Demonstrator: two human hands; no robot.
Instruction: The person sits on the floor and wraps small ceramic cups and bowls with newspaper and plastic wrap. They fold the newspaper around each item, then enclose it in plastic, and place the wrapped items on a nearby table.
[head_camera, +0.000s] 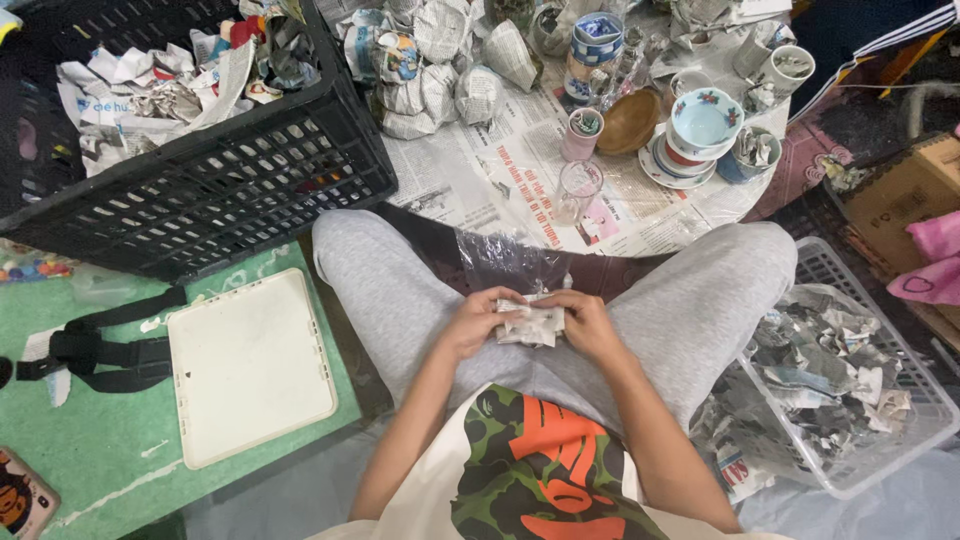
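Both of my hands meet in my lap over grey trousers. My left hand (473, 322) and my right hand (587, 322) grip a small bundle wrapped in newspaper (530, 323) between them, fingers curled on its two ends. What is inside the wrapping is hidden. A crumpled clear plastic bag (510, 262) lies just beyond the bundle, between my knees.
A newspaper-covered round table (500, 180) holds wrapped bundles (430, 70), a clear glass (577, 190), stacked bowls (700, 125), cups and a wooden bowl (630, 120). A black crate (230, 190) of crumpled paper stands left, a white tray (248, 365) below it, a clear basket (850, 380) of paper scraps right.
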